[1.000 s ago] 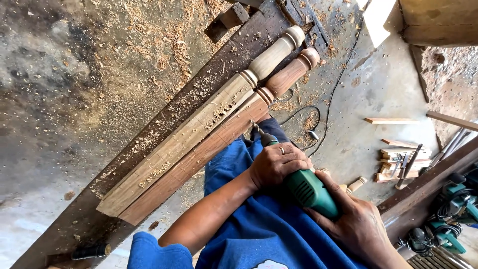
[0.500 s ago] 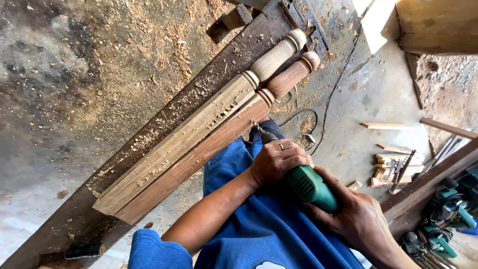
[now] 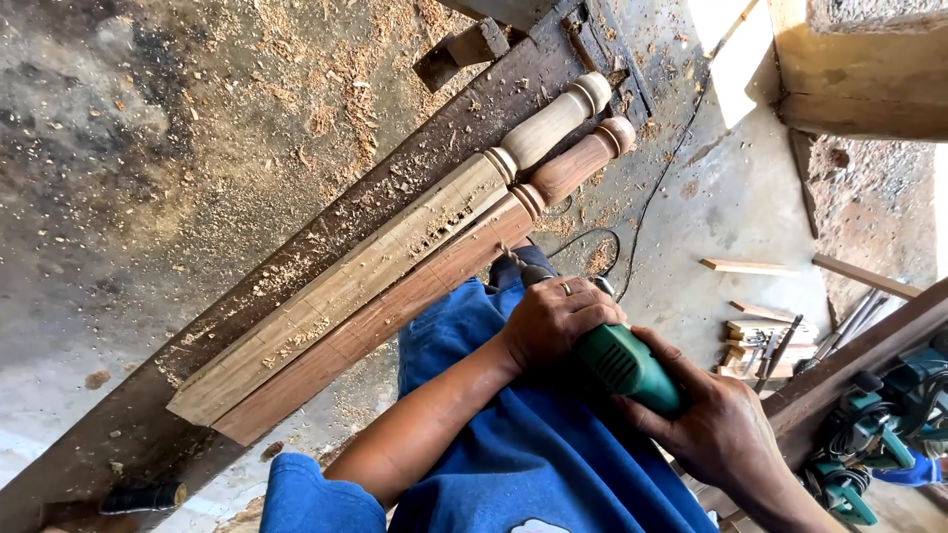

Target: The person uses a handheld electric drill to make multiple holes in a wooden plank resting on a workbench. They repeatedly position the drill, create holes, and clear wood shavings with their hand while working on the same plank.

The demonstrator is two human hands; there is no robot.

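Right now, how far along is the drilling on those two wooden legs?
The paler leg already shows a row of drilled holes near its turned end. In hand: left hand and right hand press the green drill into the darker leg. How much drilling remains on it cannot be told.

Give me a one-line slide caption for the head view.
Both hands, left hand in front and right hand behind, press a green power drill into the reddish turned post.
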